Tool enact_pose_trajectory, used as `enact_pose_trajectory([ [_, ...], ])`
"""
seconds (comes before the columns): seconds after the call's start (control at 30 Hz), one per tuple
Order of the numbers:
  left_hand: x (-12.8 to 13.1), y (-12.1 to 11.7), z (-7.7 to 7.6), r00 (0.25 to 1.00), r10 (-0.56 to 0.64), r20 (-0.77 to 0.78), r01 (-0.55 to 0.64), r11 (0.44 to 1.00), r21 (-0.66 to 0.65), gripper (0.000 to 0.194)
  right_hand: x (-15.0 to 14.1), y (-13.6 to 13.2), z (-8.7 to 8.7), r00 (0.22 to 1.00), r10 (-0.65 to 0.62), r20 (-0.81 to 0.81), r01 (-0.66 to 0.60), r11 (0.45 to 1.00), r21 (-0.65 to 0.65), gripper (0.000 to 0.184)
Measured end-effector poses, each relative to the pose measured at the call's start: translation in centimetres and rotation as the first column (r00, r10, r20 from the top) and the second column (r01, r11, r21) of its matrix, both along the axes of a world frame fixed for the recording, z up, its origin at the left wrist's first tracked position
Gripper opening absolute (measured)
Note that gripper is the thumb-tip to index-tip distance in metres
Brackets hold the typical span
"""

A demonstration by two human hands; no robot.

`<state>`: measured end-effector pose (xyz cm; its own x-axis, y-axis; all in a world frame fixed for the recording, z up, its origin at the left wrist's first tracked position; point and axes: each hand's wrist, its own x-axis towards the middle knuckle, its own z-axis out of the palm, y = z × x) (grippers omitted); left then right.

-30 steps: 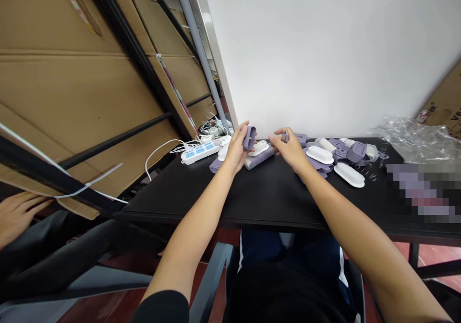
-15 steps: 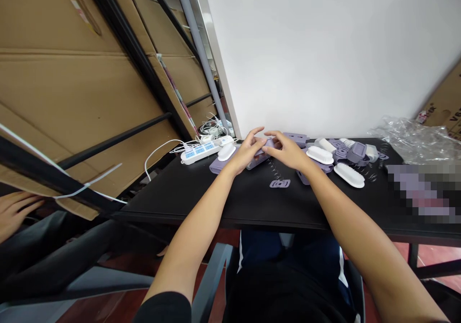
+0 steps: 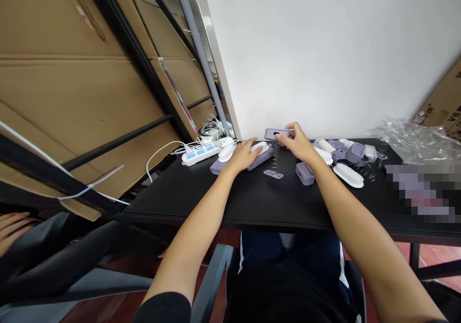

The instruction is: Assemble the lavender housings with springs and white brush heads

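Note:
My right hand (image 3: 300,143) grips a flat purple plastic piece (image 3: 276,133), lifted a little above the black table (image 3: 252,200). A thin metal spring (image 3: 275,158) hangs from it down to a small purple plate (image 3: 272,174) lying on the table. My left hand (image 3: 244,155) rests with its fingers on a white oval cap (image 3: 260,148) seated in a purple holder (image 3: 264,156). A second white cap (image 3: 226,153) lies just left of that hand. A small purple box (image 3: 304,173) sits under my right wrist.
More white caps (image 3: 347,175) and purple parts (image 3: 356,152) lie at the right, with a crumpled clear bag (image 3: 414,140) beyond. A white power strip (image 3: 200,152) with cables sits at the table's far left. Cardboard sheets (image 3: 72,97) lean at the left. Another person's hand (image 3: 10,227) shows at the left edge.
My right hand has lifted the flat purple piece up and right, stretching the spring above the small plate. My left hand has settled onto the white cap.

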<state>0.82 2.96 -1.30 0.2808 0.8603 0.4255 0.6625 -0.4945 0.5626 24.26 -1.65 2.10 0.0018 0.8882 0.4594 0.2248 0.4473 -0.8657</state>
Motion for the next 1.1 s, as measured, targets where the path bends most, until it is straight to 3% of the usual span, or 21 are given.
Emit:
enact_pose_trajectory([
  [0.13,-0.1,-0.3,-0.5,0.987,-0.013,-0.16,-0.003,0.995,-0.1,0.085,1.1,0.5,0.3,0.98,-0.107,-0.165,0.102,0.994,-0.04,0.049],
  [0.3,-0.4,0.0,-0.5,0.962,-0.045,-0.269,0.014,0.993,-0.119,0.1,2.3,0.7,0.6,0.916,-0.257,-0.31,0.226,0.965,-0.132,0.053],
  [0.43,-0.5,0.1,0.0,0.985,-0.094,-0.147,0.09,0.995,-0.03,0.107,3.3,0.9,0.6,0.855,-0.297,-0.425,0.231,0.952,-0.2,0.055],
  [0.57,-0.5,0.0,0.6,0.991,-0.129,-0.029,0.131,0.987,0.098,0.112,4.0,0.9,0.8,0.806,-0.256,-0.534,0.162,0.963,-0.217,0.056],
  [0.77,-0.5,0.2,0.5,0.991,-0.124,-0.057,0.133,0.971,0.201,0.103,4.0,0.9,0.9,0.817,-0.23,-0.528,0.134,0.968,-0.214,0.056],
  [1.1,-0.4,-0.1,0.7,0.987,-0.14,-0.081,0.153,0.973,0.174,0.102,4.0,0.9,1.0,0.832,-0.28,-0.48,0.222,0.959,-0.175,0.059],
])
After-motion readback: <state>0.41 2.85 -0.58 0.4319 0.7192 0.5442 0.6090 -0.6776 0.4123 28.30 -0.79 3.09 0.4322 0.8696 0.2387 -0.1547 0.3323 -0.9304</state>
